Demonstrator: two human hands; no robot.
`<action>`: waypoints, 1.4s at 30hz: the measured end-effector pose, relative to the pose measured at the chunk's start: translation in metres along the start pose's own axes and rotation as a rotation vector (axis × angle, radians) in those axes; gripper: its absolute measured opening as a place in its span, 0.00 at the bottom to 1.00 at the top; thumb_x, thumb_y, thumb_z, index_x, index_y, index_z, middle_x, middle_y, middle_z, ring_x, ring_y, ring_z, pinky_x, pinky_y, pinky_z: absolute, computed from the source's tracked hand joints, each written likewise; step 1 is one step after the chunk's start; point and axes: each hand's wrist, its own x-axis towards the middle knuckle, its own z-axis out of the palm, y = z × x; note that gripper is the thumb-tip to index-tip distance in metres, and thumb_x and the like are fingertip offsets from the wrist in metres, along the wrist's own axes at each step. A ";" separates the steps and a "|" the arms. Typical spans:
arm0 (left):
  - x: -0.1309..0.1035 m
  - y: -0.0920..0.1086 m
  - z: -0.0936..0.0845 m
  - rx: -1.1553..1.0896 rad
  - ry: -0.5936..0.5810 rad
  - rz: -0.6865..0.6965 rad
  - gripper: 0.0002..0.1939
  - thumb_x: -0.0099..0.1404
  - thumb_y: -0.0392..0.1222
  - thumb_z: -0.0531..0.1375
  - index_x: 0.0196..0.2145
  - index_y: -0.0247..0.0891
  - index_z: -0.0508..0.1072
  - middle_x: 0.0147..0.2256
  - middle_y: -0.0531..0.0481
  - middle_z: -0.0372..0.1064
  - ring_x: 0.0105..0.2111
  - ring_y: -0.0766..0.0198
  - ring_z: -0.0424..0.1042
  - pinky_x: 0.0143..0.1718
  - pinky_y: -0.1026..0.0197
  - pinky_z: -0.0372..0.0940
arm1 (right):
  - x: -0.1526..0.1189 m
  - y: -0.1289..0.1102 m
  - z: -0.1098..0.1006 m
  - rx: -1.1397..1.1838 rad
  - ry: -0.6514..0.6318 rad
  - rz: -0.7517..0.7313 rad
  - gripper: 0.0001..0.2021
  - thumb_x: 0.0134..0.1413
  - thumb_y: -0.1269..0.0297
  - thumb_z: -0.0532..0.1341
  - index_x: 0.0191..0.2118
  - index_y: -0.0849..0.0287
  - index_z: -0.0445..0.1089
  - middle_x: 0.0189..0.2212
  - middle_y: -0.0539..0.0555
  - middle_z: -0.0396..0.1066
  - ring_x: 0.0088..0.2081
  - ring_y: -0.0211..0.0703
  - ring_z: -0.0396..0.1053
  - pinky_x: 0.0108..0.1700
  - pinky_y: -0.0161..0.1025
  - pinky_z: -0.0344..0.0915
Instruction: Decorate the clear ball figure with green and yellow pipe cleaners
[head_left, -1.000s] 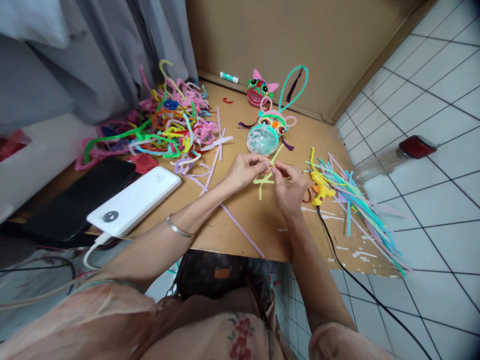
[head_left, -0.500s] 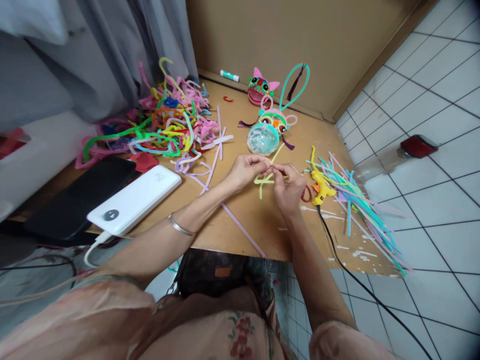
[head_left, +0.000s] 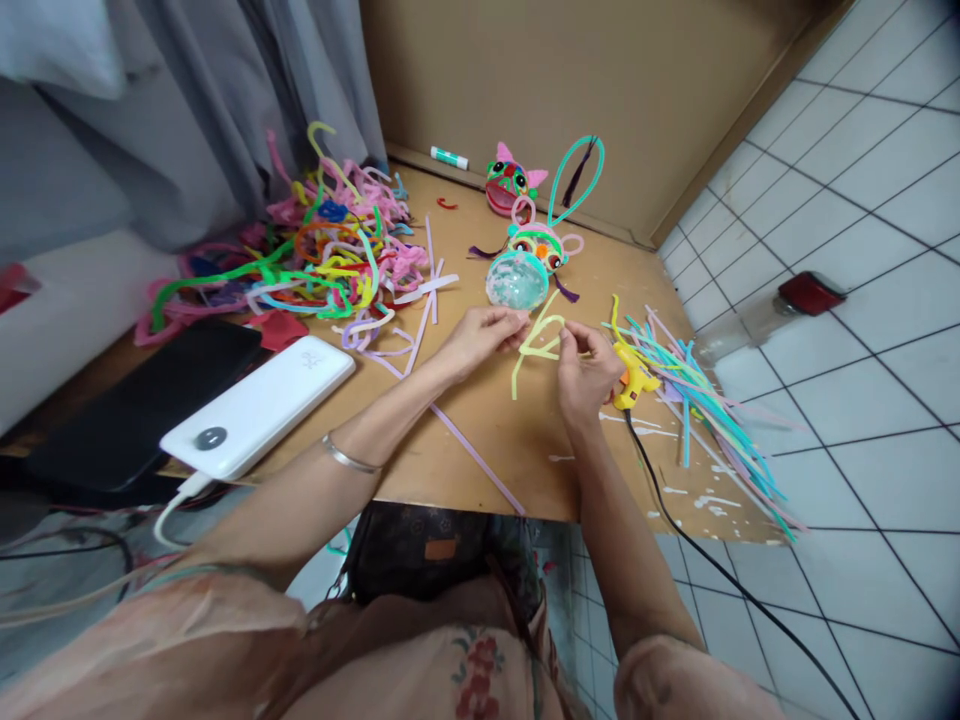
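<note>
Right hand [head_left: 588, 370] is drawing apart from left hand [head_left: 486, 338]; I'm pinching bent pale-yellow stems [head_left: 553, 320] in right, between hands over desk [head_left: 517, 450]. Left fingertips are closing together, grip unclear to me. Shiny teal-rimmed bowl [head_left: 517, 280] is sitting just beyond, plastic-looking glue gun [head_left: 636, 380] crowding right hand, fuzzy tangled heap [head_left: 330, 250] sprawling left.

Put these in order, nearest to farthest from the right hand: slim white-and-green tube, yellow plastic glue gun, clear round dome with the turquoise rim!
In the head view, from the right hand:
1. Glue gun, just to its right.
2. Clear round dome, ahead and left.
3. White-and-green tube, farther ahead and left.
</note>
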 end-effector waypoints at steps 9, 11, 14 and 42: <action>-0.004 0.002 0.002 0.068 -0.078 -0.077 0.17 0.51 0.50 0.68 0.26 0.30 0.75 0.24 0.48 0.72 0.21 0.71 0.64 0.26 0.66 0.59 | 0.001 0.003 -0.001 -0.007 0.011 0.048 0.10 0.57 0.62 0.58 0.36 0.59 0.76 0.31 0.55 0.77 0.33 0.42 0.73 0.38 0.40 0.69; -0.003 0.002 0.001 0.058 -0.057 -0.080 0.17 0.51 0.50 0.68 0.25 0.30 0.76 0.23 0.48 0.72 0.21 0.71 0.64 0.26 0.66 0.60 | 0.002 0.005 -0.001 0.029 -0.022 0.061 0.12 0.59 0.61 0.56 0.39 0.60 0.75 0.34 0.56 0.77 0.35 0.42 0.74 0.39 0.40 0.69; -0.002 0.003 -0.002 0.052 -0.053 -0.084 0.17 0.50 0.50 0.69 0.25 0.30 0.76 0.23 0.48 0.73 0.21 0.71 0.64 0.26 0.66 0.60 | 0.004 0.005 -0.002 0.079 -0.056 0.093 0.15 0.60 0.59 0.55 0.41 0.61 0.75 0.35 0.57 0.77 0.35 0.42 0.73 0.40 0.41 0.69; 0.003 0.003 -0.008 0.114 0.030 -0.088 0.09 0.55 0.41 0.63 0.23 0.31 0.73 0.22 0.51 0.70 0.21 0.73 0.62 0.26 0.67 0.58 | 0.004 -0.010 -0.012 -0.438 -0.245 -0.303 0.15 0.58 0.57 0.58 0.48 0.59 0.71 0.41 0.60 0.67 0.42 0.50 0.65 0.42 0.43 0.59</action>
